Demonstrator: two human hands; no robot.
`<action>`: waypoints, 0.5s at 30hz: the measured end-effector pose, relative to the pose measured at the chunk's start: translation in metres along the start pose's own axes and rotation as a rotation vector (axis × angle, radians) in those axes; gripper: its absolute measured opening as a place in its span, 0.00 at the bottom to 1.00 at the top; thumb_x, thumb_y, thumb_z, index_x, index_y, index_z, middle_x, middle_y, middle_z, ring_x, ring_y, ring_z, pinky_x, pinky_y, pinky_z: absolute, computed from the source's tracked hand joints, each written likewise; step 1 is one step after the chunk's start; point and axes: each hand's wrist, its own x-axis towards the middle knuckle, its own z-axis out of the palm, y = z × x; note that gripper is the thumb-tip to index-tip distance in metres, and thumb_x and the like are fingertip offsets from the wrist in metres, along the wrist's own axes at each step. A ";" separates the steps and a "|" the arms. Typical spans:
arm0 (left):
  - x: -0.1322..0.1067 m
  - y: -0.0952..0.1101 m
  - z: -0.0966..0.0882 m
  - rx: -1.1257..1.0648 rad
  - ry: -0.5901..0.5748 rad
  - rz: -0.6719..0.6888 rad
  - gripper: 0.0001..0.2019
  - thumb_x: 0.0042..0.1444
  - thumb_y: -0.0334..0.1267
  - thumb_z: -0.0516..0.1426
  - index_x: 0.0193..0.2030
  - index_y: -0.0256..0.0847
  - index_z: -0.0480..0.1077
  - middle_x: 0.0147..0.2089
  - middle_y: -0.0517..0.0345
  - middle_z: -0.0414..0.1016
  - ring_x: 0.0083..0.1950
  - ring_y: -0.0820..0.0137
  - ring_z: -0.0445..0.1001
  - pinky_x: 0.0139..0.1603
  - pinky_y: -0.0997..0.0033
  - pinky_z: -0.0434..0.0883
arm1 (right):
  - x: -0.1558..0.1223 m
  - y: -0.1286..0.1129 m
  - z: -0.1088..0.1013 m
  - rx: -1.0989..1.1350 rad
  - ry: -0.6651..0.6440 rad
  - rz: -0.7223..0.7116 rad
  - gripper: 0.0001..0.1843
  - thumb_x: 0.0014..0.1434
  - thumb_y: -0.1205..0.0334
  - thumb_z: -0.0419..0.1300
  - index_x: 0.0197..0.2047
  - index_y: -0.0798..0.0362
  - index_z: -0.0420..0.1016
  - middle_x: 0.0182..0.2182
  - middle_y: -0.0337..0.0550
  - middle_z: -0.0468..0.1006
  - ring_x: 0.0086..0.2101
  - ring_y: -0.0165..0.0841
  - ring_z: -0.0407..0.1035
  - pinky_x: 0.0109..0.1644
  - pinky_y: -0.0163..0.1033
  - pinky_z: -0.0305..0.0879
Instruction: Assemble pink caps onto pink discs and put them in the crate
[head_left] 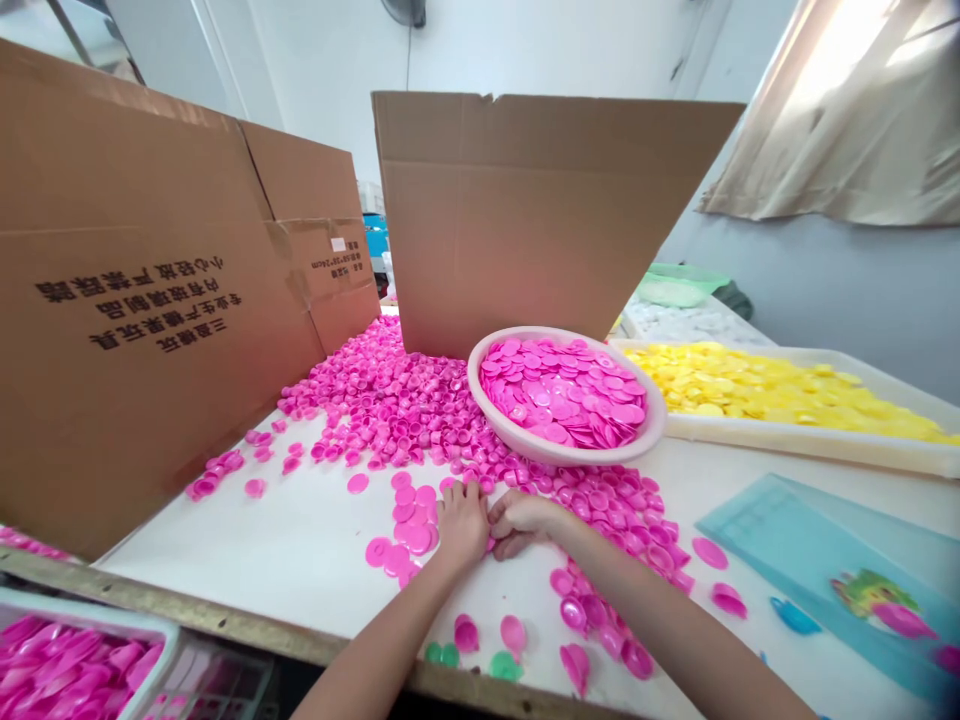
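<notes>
My left hand (463, 522) is over the white tabletop with its fingers bent down, beside a patch of flat pink plastic discs (412, 528). Whatever lies under those fingertips is hidden. Close against it, my right hand (523, 520) has its thumb and fingers curled together, and a bit of pink plastic shows at the fingertips. Just beyond both hands spreads a heap of small pink plastic cups (405, 405). A pale round basin (487, 405) full of pink discs rests behind the hands among the cups.
Cardboard boxes stand at the left (150, 200) and back (525, 220). A white tray (817, 452) of yellow pieces sits at the right, near a translucent blue plastic sheet (795, 520). Green discs (506, 666) lie by the table's front edge; a crate (169, 630) of pink pieces is below left.
</notes>
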 end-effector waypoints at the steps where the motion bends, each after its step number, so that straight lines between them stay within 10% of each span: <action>1: 0.001 0.000 0.000 -0.001 -0.012 -0.003 0.16 0.58 0.41 0.39 0.45 0.38 0.61 0.44 0.48 0.60 0.45 0.62 0.58 0.41 0.64 0.55 | 0.001 -0.001 0.000 0.010 -0.015 0.014 0.05 0.39 0.75 0.57 0.24 0.58 0.69 0.17 0.42 0.74 0.21 0.32 0.71 0.23 0.30 0.69; 15: 0.002 0.007 -0.005 0.010 -0.021 0.055 0.13 0.56 0.38 0.41 0.40 0.37 0.63 0.38 0.48 0.67 0.42 0.63 0.62 0.39 0.65 0.56 | 0.007 0.003 0.012 -0.166 0.235 -0.062 0.08 0.38 0.76 0.53 0.17 0.55 0.63 0.08 0.36 0.67 0.15 0.32 0.67 0.15 0.30 0.62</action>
